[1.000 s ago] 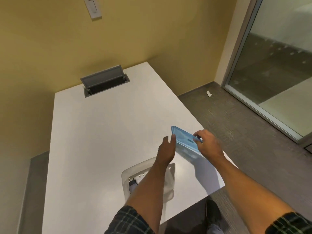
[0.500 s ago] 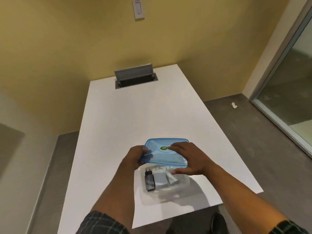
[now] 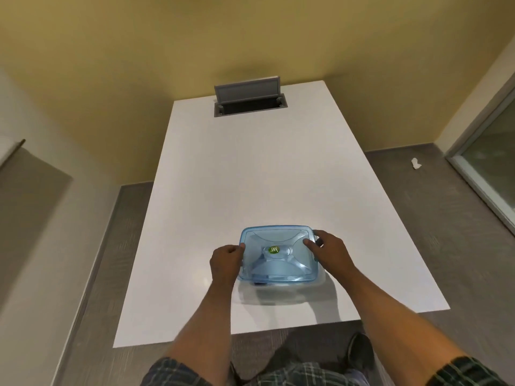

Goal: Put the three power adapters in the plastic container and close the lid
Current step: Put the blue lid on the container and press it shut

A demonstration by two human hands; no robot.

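Note:
A blue translucent lid (image 3: 278, 253) with a green sticker at its middle lies flat over the clear plastic container, near the table's front. Only a thin strip of the container (image 3: 281, 286) shows under the lid's near edge. My left hand (image 3: 225, 263) grips the lid's left edge. My right hand (image 3: 330, 253) holds the right edge, fingers on top of the lid. The power adapters are hidden under the lid; only a dark bit shows at the near edge.
The white table (image 3: 250, 176) has an open grey cable hatch (image 3: 248, 97) at its far end against the yellow wall. A glass door (image 3: 490, 174) stands to the right. A white scrap (image 3: 416, 163) lies on the grey floor.
The lid came from the right, went over the container and now sits level on it, hiding the adapters. Both hands shifted to its left and right edges. The view swung left and down.

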